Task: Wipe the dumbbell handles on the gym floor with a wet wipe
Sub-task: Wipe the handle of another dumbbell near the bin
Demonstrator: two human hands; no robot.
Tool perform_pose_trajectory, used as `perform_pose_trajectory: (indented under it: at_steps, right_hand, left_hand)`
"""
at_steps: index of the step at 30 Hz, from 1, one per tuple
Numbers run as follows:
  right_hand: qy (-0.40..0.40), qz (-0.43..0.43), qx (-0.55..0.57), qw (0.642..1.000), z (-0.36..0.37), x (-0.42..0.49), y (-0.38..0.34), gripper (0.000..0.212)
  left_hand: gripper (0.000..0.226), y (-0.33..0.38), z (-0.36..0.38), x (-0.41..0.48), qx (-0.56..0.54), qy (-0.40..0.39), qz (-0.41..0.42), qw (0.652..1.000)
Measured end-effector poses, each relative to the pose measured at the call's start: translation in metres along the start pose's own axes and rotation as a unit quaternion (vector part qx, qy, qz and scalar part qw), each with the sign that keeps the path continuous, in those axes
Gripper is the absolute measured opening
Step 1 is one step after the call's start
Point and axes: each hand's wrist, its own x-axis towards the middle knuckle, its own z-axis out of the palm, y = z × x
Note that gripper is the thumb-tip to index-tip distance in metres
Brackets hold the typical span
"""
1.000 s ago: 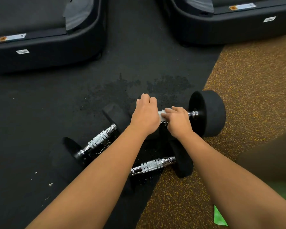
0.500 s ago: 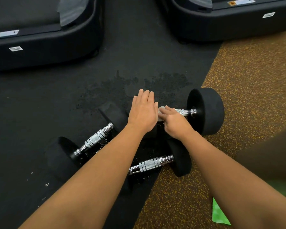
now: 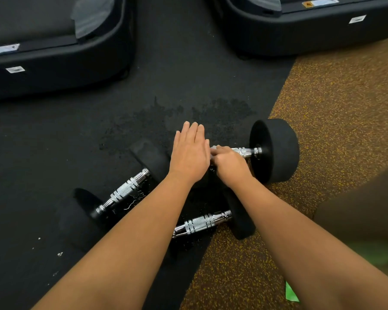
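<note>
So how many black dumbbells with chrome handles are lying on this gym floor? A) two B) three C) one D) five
B: three show, the far chrome-handled black dumbbell gripped by the right hand, the left dumbbell and the near dumbbell.

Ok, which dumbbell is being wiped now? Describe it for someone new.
Find the seam where the black mat meets the brown speckled floor. Three lie there; the farthest dumbbell has its big round weight at the brown edge. Only it has hands on it: left hand flat, right hand gripping a white wipe on the handle.
</note>
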Motion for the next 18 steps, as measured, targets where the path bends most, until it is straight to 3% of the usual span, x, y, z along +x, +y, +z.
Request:
perform_pose_trajectory:
  at_steps: [3, 7, 11, 14, 18]
  right_hand:
    - [-0.013, 0.019, -0.018, 1.0, -0.008, -0.003, 0.006, 0.018]
    - [-0.022, 0.075, -0.022, 0.997, -0.013, -0.003, 0.011, 0.028]
    - [0.027, 0.129, 0.014, 0.991, -0.016, -0.005, -0.002, 0.018]
    - [0.065, 0.097, 0.017, 0.993, -0.014, -0.004, -0.015, 0.013]
    - [0.032, 0.043, 0.028, 0.998, -0.011, 0.001, -0.015, 0.016]
  left_hand:
    - [0.05, 0.0, 0.0, 0.0, 0.004, -0.002, 0.001, 1.0]
    - [0.05, -0.001, -0.001, 0.0, 0.005, 0.002, 0.006, 1.0]
    - [0.049, 0.0, -0.001, 0.0, 0.001, 0.009, 0.005, 1.0]
    - [0.048, 0.001, 0.001, 0.0, -0.009, 0.019, -0.002, 1.0]
    - [0.047, 0.002, 0.002, 0.001, -0.002, 0.028, -0.007, 1.0]
